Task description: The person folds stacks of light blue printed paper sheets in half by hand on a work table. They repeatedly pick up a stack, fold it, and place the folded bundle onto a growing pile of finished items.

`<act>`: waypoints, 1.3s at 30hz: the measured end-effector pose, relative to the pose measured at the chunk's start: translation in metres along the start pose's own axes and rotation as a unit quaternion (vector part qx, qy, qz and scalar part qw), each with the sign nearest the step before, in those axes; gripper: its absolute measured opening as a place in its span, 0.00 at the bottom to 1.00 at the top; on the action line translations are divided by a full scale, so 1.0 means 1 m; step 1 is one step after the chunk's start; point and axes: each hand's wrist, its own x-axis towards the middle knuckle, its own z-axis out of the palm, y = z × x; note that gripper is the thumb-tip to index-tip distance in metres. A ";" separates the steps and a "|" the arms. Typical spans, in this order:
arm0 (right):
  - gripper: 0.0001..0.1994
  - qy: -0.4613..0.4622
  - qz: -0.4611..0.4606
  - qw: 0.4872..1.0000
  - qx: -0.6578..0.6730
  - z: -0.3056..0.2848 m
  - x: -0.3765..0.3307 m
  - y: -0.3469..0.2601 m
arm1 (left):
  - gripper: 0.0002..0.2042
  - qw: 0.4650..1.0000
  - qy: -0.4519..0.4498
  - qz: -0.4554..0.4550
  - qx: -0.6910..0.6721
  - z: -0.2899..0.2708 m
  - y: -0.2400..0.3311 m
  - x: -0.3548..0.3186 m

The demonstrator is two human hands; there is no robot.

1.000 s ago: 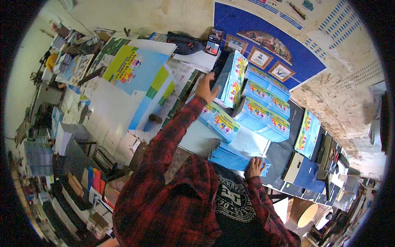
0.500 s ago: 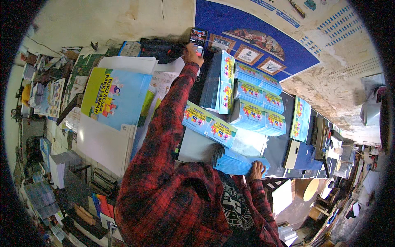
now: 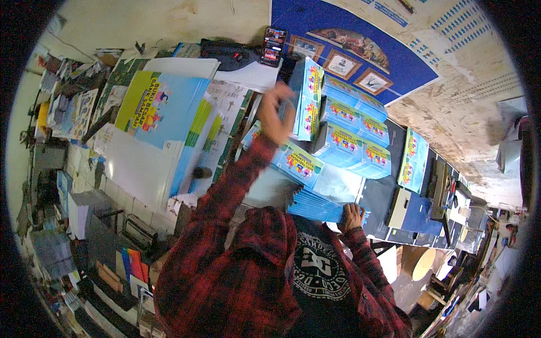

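Observation:
My left hand (image 3: 276, 115) is lifted in front of a tall stack of blue booklets (image 3: 309, 104), blurred by motion. Its fingers look curled but apart, with nothing seen in them. At the near edge of the table, my right hand (image 3: 353, 216) grips the right end of a fanned pile of light blue booklets (image 3: 316, 204). Just behind that pile lie booklets with yellow and blue printed covers (image 3: 298, 164). A phone (image 3: 274, 46), screen lit, leans against the wall beyond my left hand.
More booklet stacks (image 3: 344, 141) fill the middle of the table, with another pair of covers (image 3: 413, 159) farther right. On the left lie large printed cover sheets (image 3: 163, 110) over white sheets. A black bag (image 3: 228, 54) rests by the wall, and a blue poster (image 3: 349, 50) hangs behind.
My left hand has come away from the phone, back toward me and down over the booklets. My right hand stays at the fanned pile. The view has shifted slightly.

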 end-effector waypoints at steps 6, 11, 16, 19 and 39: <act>0.24 -0.068 -0.044 0.997 0.013 0.002 0.014 0.009 | 0.25 0.814 -0.544 -0.125 0.161 0.008 0.082 -0.198; 0.21 -0.005 -0.113 0.993 -0.028 0.014 0.021 -0.007 | 0.31 0.815 -0.443 -0.094 0.361 -0.012 0.070 -0.265; 0.22 -0.007 -0.140 0.988 -0.057 -0.012 0.030 -0.032 | 0.33 0.847 -0.385 -0.059 0.362 -0.024 0.060 -0.287; 0.25 -0.037 -0.172 0.984 -0.018 -0.017 0.026 -0.016 | 0.28 0.845 -0.422 -0.045 0.326 -0.033 0.053 -0.285; 0.24 0.013 -0.130 0.991 0.039 -0.005 0.001 0.031 | 0.28 0.794 -0.549 -0.098 0.243 -0.065 0.038 -0.279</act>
